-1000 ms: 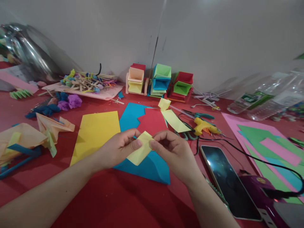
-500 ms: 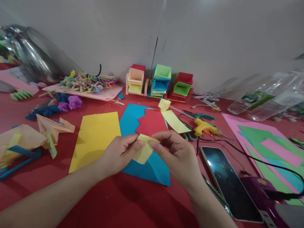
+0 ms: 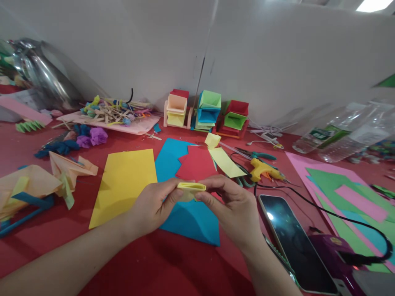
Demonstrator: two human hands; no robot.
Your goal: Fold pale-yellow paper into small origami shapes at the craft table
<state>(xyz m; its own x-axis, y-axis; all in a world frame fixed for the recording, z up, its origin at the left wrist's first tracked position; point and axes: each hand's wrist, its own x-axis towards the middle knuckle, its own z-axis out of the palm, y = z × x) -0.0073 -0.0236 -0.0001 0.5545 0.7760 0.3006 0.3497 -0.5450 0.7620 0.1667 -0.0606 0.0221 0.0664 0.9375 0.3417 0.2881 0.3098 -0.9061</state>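
Observation:
A small pale yellow piece of paper [image 3: 191, 187] is pinched between both my hands above the red table. My left hand [image 3: 152, 205] grips its left end with thumb and fingers closed. My right hand [image 3: 233, 205] pinches its right end the same way. The paper is tipped so that I see mostly its folded edge. Below the hands lies a blue sheet [image 3: 188, 218], with a red sheet [image 3: 196, 162] overlapping it and a big yellow sheet [image 3: 123, 183] to the left.
A phone [image 3: 293, 240] lies at the right beside a purple device [image 3: 331, 250] with a black cord. A yellow glue gun [image 3: 265, 169], scissors [image 3: 257, 155], folded paper boxes [image 3: 206, 111], sticks on a pink tray [image 3: 114, 111], plastic bottles [image 3: 342, 131] and coloured sheets [image 3: 345, 193] crowd the table.
The yellow paper was facing me flat; it has been tipped and folded over, so only its thin edge shows now. Both hands kept their pinch and stayed in place.

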